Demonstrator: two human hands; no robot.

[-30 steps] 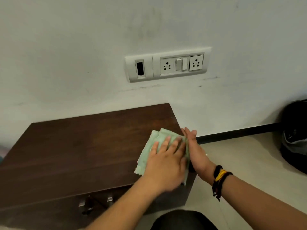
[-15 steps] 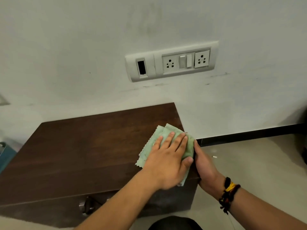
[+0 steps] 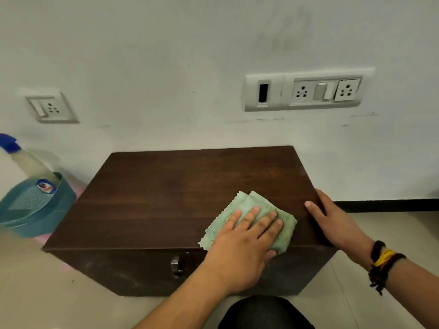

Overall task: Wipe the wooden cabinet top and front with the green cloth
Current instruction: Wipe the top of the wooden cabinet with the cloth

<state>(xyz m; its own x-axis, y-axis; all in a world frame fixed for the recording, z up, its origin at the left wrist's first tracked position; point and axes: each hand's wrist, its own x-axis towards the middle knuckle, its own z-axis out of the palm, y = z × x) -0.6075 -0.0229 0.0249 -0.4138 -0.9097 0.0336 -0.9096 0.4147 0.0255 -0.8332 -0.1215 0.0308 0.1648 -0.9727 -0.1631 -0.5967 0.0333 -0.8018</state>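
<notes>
Low in the frame the left hand lies flat, fingers straight, pressing the folded green cloth onto the near right of the wooden cabinet top, while right of centre the right hand curls over the cabinet's right edge, and a switchboard sits upper right.

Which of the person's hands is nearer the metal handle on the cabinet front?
Left. The left hand presses the green cloth just above the metal handle; the right hand grips the cabinet's far right edge.
</notes>
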